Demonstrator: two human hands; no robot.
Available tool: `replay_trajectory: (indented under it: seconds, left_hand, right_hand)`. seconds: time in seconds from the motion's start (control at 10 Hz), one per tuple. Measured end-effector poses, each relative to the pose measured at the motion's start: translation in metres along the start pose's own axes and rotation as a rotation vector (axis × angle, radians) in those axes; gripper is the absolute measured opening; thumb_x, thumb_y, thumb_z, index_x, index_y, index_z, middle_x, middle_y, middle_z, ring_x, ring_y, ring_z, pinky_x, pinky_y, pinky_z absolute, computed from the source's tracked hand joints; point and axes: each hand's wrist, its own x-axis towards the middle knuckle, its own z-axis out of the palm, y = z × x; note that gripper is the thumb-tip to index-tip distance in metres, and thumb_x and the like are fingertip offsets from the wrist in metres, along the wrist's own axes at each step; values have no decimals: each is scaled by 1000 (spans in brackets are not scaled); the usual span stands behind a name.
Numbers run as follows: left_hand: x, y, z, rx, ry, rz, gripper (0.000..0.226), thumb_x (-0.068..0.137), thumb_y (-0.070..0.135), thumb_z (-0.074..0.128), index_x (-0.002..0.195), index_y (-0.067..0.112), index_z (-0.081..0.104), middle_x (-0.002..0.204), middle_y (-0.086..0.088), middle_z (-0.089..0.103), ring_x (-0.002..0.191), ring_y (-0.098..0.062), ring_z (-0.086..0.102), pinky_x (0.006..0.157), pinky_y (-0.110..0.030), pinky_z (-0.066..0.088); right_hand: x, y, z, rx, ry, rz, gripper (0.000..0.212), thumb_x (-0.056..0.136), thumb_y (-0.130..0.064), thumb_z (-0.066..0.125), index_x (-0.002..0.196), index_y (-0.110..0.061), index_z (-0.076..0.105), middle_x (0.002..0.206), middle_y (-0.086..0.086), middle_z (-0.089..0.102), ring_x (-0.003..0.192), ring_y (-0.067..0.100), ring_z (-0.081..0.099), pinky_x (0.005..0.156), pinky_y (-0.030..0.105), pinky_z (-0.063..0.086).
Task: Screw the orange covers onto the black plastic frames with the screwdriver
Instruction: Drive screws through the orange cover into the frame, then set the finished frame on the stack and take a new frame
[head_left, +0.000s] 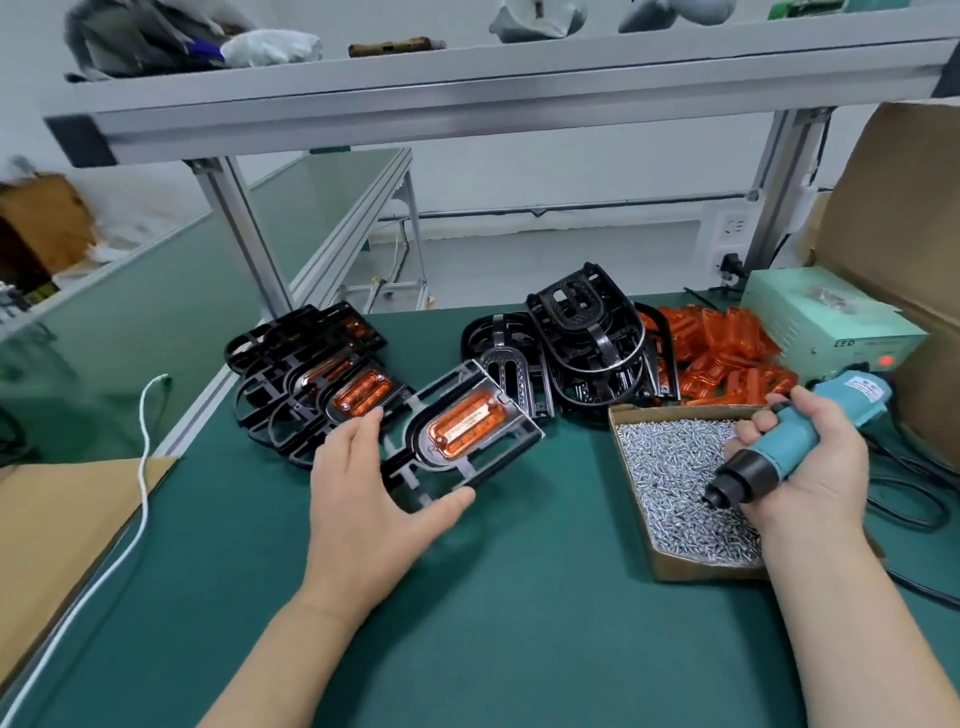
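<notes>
Hands are over a green mat (519, 623) on a workbench. The left hand (363, 499) is spread wide and holds one black frame (423, 447) between the thumb, which lies on the frame's near edge, and the fingers, which reach along its left edge. This frame is tilted, with its far right corner higher, and an orange cover (467, 431) sits in its middle. The right hand (810, 467) has its fingers wrapped around the teal screwdriver (779, 452). The black nose of the tool points down and to the left, and its tip touches the screws (670, 467) that fill a low cardboard box (701, 571).

Just behind the left hand lies a stack of frames with covers (311, 384) already in them. Behind the held frame and the box stands a pile of bare frames (582, 338), some tilted up. To the right of that pile is a heap of loose covers (727, 353), touching the back of the box.

A pale green power unit (826, 322) with a red light stands at the far right, beside a large brown carton (909, 208). A white cord (145, 467) runs along the left edge of the mat, over a flat cardboard sheet (62, 519). An aluminium shelf (467, 104) crosses above the bench.
</notes>
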Motion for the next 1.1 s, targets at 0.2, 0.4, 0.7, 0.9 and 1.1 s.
replay_trajectory:
  seconds: [0.2,0.4,0.7,0.9,1.1]
  left_hand:
    - [52,-25,1,330,150,-206,112,59,65,80,144,7,37,140,-11,41,133,-33,32,114,-48,25]
    - [56,-44,7,500,122,-175,114,58,57,86,147,11,31,144,-12,36,133,-36,31,116,-55,22]
    - [68,-56,-6,613,53,-163,114,66,55,84,153,18,21,153,-11,28,131,-40,34,111,-54,28]
    - [68,-60,-10,648,7,-176,123,61,69,80,156,20,17,156,-14,21,135,-41,30,110,-56,28]
    - [58,-59,-9,628,-20,-123,129,55,83,69,156,21,20,155,-17,27,141,-41,27,115,-58,22]
  right_hand:
    - [1,4,-1,-3,-16,-15,13,94,-23,61,91,-15,51,76,-5,47,64,8,44,63,17,38]
    - [0,4,2,-7,-12,2,14,93,-25,61,85,-16,54,71,-4,48,62,8,44,62,18,38]
    - [-1,2,4,8,-8,23,12,94,-22,61,88,-16,53,74,-4,49,63,8,46,63,18,39]
    - [0,0,5,-1,2,36,13,95,-22,61,85,-16,54,73,-4,49,62,8,45,63,18,38]
    - [1,-1,4,0,-1,40,12,94,-22,61,86,-16,54,74,-4,50,62,9,46,62,19,38]
